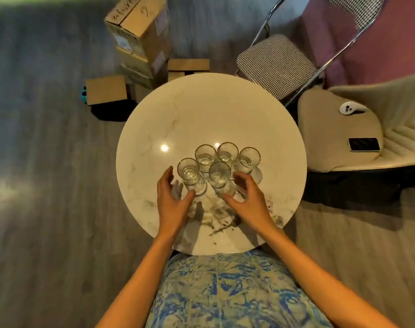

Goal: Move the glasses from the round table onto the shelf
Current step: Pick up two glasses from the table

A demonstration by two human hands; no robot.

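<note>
Left grip [172,197] and right grip [245,197] are both spread wide and hold nothing. We see five glasses [219,162] clustered upright on the round bench [201,110]. Left grip flanks the nearest-left glass [189,172]; right grip sits just beside the front-centre glass [219,175]

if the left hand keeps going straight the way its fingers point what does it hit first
Most likely the nearest-left glass: the left hand is open beside it, fingers pointing toward it. Whether it already touches is unclear from overhead.
</note>
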